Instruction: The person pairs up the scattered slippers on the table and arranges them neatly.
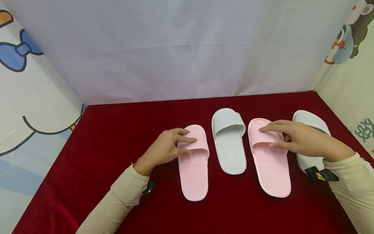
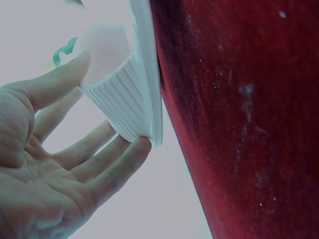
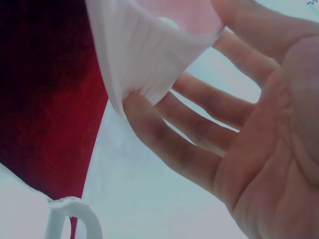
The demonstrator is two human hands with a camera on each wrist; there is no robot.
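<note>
Two pink ribbed slide slippers lie sole down, toes toward the back. At the left pink slipper (image 1: 193,182), my left hand (image 1: 165,148) reaches over the strap from the side. The left wrist view has its spread fingers along the ribbed strap (image 2: 117,97), the thumb by the strap's opening. My right hand (image 1: 306,139) lies over the strap of the right pink slipper (image 1: 274,177). Its fingers are extended, fingertips at the toe side of the strap (image 3: 149,55) and thumb by the opening in the right wrist view. Neither hand's fingers wrap round a slipper.
One white slipper (image 1: 232,159) lies between the pink pair. Another white slipper (image 1: 311,119) is at the far right, partly hidden by my right hand and wrist. Dark red cloth (image 1: 117,130) covers the table; a white curtain (image 1: 190,48) hangs behind it.
</note>
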